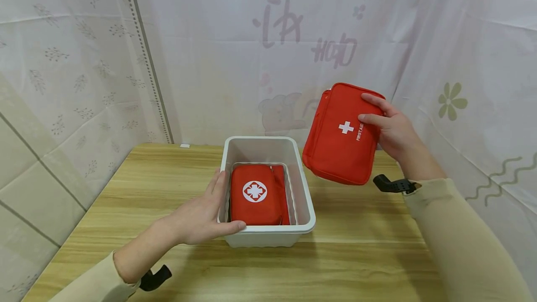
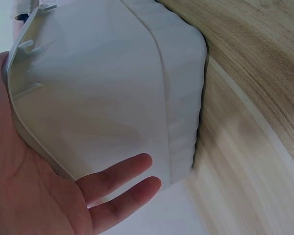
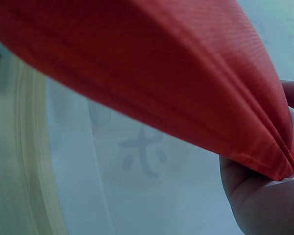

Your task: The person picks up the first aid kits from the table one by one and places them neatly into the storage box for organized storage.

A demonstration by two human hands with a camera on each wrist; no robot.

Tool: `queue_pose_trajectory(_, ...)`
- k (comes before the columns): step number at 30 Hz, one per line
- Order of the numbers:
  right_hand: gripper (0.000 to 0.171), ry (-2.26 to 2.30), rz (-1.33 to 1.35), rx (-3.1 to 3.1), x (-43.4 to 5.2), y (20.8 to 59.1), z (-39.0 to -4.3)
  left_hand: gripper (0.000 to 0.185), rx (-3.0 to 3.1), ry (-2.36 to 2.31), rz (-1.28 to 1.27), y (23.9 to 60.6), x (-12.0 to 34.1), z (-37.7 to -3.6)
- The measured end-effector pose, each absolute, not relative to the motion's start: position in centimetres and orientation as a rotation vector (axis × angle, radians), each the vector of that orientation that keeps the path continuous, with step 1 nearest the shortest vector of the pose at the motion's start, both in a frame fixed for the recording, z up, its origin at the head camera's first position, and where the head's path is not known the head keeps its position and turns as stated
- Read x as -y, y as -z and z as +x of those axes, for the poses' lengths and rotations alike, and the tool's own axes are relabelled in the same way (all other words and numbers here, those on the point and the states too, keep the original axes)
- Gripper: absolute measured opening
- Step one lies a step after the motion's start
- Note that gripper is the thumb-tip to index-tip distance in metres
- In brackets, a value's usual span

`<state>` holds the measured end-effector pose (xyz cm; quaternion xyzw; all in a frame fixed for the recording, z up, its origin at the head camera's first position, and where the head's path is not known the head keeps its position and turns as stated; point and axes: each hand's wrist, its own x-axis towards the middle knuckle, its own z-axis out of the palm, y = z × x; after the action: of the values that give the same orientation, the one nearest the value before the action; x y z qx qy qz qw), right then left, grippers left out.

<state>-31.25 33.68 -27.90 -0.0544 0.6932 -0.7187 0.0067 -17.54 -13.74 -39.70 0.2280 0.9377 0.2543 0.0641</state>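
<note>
Left hand [image 1: 201, 218] is laid against the left wall and near-left corner of the white bin [image 1: 304, 199], fingers straight along the plastic, thumb stretched along the front rim; nothing is pinched, the bin is only steadied. In the left wrist view the palm [image 2: 24, 186] is seen flat on the bin's outer wall [image 2: 112, 88], fingertips spread and relaxed.

Inside the bin a red pouch with a round cross badge [image 1: 255, 194] lies flat against the left side. A second red edge is seen beside it on the right; whether that belongs to the same pouch cannot be told.

Right of the bin, a larger red first aid bag [image 1: 340, 136] is held up in the air, tilted, above and beyond the bin's right rim and clear of the table [image 1: 361, 246]. Right hand [image 1: 392, 129] is clamped on its right edge, thumb on the front face, fingers curled behind. In the right wrist view only the bag's red fabric [image 3: 152, 73] and part of the hand [image 3: 264, 196] are shown.

Judgement on handling: the free space in the bin looks narrow, so the bag would best be turned on edge and lowered slowly into the right-hand gap, with the bin kept braced against sliding.

Writing: "FIRST AID" is printed vertically beside a white cross on the held bag. Faint characters show through the backdrop sheet [image 1: 293, 27]; they are not legible.
</note>
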Motion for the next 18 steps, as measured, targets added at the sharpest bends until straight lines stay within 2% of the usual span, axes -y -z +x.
queue_pose_trajectory(18,0.058,2.203,-0.336,-2.077,-26.7,27.0,-31.6,0.130,-2.840,-0.774,0.698,39.8,13.7,-17.6)
